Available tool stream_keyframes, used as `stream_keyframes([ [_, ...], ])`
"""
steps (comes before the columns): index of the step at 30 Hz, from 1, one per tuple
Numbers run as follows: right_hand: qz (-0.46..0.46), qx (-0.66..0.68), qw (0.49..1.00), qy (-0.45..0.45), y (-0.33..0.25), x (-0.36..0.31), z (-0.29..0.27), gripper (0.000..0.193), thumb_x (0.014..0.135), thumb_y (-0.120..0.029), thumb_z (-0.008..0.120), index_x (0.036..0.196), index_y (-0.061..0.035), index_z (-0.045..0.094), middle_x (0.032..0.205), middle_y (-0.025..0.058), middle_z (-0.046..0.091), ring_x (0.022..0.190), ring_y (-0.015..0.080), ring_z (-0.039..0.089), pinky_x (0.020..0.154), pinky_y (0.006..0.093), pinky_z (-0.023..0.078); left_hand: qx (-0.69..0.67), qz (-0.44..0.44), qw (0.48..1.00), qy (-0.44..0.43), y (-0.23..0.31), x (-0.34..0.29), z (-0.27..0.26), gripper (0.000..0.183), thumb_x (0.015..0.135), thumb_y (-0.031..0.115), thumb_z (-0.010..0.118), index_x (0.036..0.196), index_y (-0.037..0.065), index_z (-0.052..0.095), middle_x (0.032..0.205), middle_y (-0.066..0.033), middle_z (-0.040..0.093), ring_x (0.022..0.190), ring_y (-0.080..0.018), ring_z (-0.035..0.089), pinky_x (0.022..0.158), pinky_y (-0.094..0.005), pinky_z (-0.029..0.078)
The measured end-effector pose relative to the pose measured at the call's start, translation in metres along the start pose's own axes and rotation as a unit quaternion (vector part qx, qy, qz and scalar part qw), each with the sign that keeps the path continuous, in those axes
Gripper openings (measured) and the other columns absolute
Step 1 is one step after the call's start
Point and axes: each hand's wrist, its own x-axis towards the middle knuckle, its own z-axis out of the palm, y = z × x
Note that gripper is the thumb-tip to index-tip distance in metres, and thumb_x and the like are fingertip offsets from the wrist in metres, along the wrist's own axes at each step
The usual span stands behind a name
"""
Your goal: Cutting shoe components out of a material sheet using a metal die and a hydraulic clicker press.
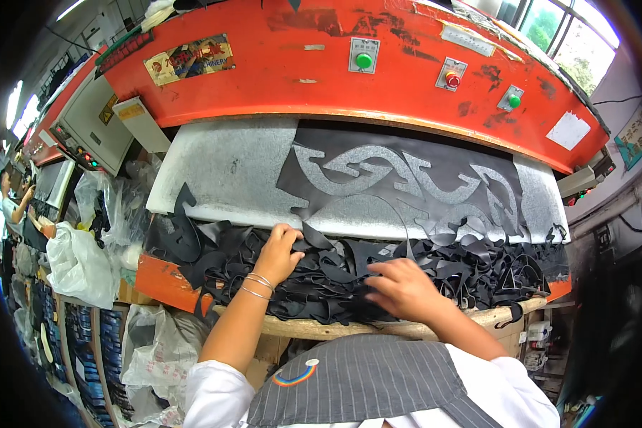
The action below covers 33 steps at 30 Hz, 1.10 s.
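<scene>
A heap of black cut sheet scraps (321,292) lies along the front of the press bed. My left hand (282,251), with two bangles at the wrist, is over the heap's back edge. Its fingers are curled closed beside a pointed black scrap (317,236); what they hold, if anything, is hidden. Over the middle of the heap is my right hand (409,291), its bent fingers apart and nothing visible in them. Beyond both hands, a black sheet (378,139) with curved cut-out openings lies on the pale cutting board (225,160).
The red press beam (278,82) spans the far side, with a green button (364,60) and a red button (453,78). A wooden rail (321,329) edges the front. Plastic bags (82,264) stand at left. Another person (14,203) is far left.
</scene>
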Motion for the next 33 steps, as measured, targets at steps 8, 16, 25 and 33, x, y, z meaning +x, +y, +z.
stream_keyframes([
  [8,-0.071,0.032,0.997,0.004,-0.017,0.078,0.039,0.05,0.076,-0.018,0.074,0.123,-0.0131,0.06,0.129,0.0125,0.054,0.11,0.03,0.056,0.093,0.0412,0.045,0.07,-0.009,0.994,0.089,0.02,-0.031,-0.055,0.033,0.071,0.025,0.079,0.098,0.011,0.066,0.097,-0.0032,0.066,0.102,-0.0239,0.055,0.102,-0.0455,0.027],
  [16,-0.07,0.094,0.978,0.172,-0.002,0.128,0.089,0.056,0.077,-0.007,0.074,0.129,-0.0044,0.053,0.116,0.0211,0.057,0.098,0.0376,0.06,0.082,0.0418,0.052,-0.529,-0.157,0.83,-0.081,0.0,0.002,-0.075,0.023,0.097,0.02,0.059,0.11,0.0,0.059,0.097,-0.0004,0.062,0.084,-0.0058,0.055,0.073,-0.0203,0.045],
  [25,0.215,0.026,0.965,0.146,0.075,0.172,0.107,0.046,0.081,-0.023,0.069,0.119,0.0,0.058,0.103,0.0182,0.063,0.097,0.0366,0.059,0.084,0.0457,0.049,-0.064,0.01,0.998,-0.005,-0.057,0.113,-0.031,0.048,0.083,0.018,0.072,0.128,0.005,0.059,0.105,-0.0087,0.061,0.096,-0.021,0.057,0.084,-0.0315,0.048],
  [33,0.16,0.076,0.976,0.125,0.099,0.154,0.106,0.061,0.071,-0.025,0.081,0.126,-0.0115,0.061,0.099,0.0122,0.064,0.097,0.0293,0.056,0.085,0.0399,0.042,0.005,0.066,0.994,0.09,-0.069,0.118,-0.011,0.025,0.071,0.02,0.08,0.095,0.012,0.077,0.085,-0.0049,0.063,0.088,-0.0261,0.055,0.082,-0.0356,0.045],
])
